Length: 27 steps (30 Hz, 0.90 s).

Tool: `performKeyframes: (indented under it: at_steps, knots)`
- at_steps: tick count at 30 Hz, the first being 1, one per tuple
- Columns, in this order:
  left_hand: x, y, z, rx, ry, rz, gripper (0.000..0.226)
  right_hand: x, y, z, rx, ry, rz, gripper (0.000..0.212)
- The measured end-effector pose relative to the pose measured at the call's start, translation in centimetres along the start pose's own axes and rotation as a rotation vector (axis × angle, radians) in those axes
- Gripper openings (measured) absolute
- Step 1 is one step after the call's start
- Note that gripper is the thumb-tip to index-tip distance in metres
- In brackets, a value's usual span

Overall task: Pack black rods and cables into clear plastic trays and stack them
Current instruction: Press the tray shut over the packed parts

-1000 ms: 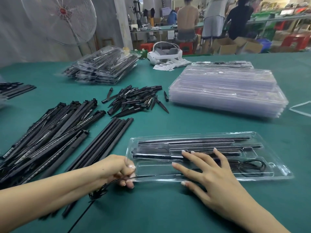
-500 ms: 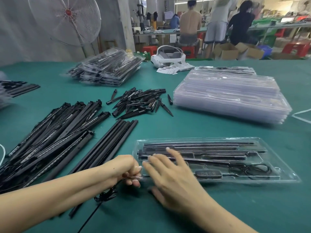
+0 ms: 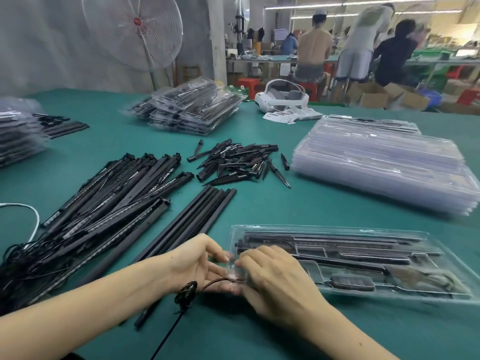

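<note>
Where both hands meet, left hand (image 3: pixel 197 263) pinching thin black cable (image 3: pixel 207 284), right hand (image 3: pixel 272 279) gripping glossy clear tray (image 3: pixel 441 255) — rods inside.

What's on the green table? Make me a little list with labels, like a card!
table: green table top
tray being packed: clear plastic tray with black rods inside, near right
left hand: at the tray's left end, touching a thin black cable
right hand: fingers curled on the tray's left end
empty trays: stack of clear plastic trays, far right
loose parts: long black rods left, short black spikes middle
packed trays: pile at back
</note>
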State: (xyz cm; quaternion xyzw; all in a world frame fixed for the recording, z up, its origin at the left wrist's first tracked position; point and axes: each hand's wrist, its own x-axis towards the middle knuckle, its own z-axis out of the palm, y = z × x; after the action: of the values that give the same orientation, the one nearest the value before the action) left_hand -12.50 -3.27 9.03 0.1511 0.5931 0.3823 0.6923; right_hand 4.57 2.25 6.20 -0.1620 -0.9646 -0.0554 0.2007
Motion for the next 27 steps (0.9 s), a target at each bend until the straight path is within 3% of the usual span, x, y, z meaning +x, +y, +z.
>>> performKeyframes:
  at_steps: [6,15,17,20,22,27]
  knots:
    - [0.4,-0.7,-0.1,0.127,0.052,-0.010,0.018,-0.1,-1.0,-0.1,0.003,-0.002,-0.084,0.010]
    - [0.4,-0.9,0.4,0.232,0.088,0.039,0.019,0.9,-0.8,0.0,0.005,-0.016,-0.218,0.013]
    - [0.3,-1.0,0.0,0.146,0.059,0.016,0.021,0.5,-0.8,0.3,-0.022,0.027,-0.197,0.003]
    - [-0.2,-1.0,-1.1,-0.018,-0.054,-0.031,0.032,-0.1,-0.9,0.7,-0.034,0.089,-0.146,0.021]
    - [-0.6,-1.1,-1.9,-0.118,-0.100,-0.046,0.038,-0.3,-1.2,0.8,-0.091,0.111,-0.144,0.012]
    - [-0.6,-1.3,-3.1,0.048,-0.205,0.036,0.042,-0.6,-2.0,1.2,-0.250,0.182,-0.166,0.014]
